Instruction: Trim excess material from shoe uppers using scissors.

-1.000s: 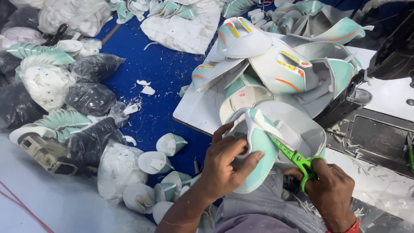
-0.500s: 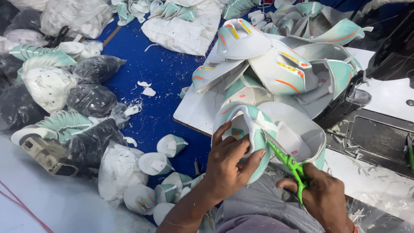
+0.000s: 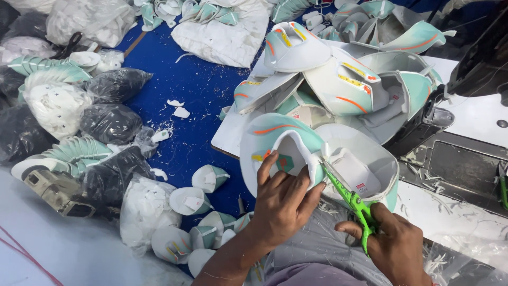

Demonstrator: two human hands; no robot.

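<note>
Where the head view looks down, a white work table [image 3: 479, 114] fills the right side, with a dark sewing-machine part [image 3: 484, 58] at its far corner and a dark metal plate [image 3: 465, 169] set into it. Thread bits and offcuts lie on it. Left of it is a blue floor mat [image 3: 196, 90], scattered with white scraps, clear bags of white pieces [image 3: 90, 21], black bags [image 3: 114, 122] and small mint-and-white cut pieces [image 3: 209, 177]. A heap of mint-and-white shoe uppers [image 3: 344, 79] with orange stripes sits on the table's near-left part.

The left hand [image 3: 283, 204] is clenched on the shoe upper [image 3: 280, 140] at the front of the heap, fingers curled over its inner edge, thumb under; the upper is tilted up toward the camera, touching the pile behind. The right hand [image 3: 394, 243] grips green-handled scissors [image 3: 352, 204], fingers through the loops. Blades point up-left, tips at the upper's edge just right of the left fingertips. Cannot tell if the blades are apart or closed. Grey cloth [image 3: 328, 254] lies under both hands.
</note>
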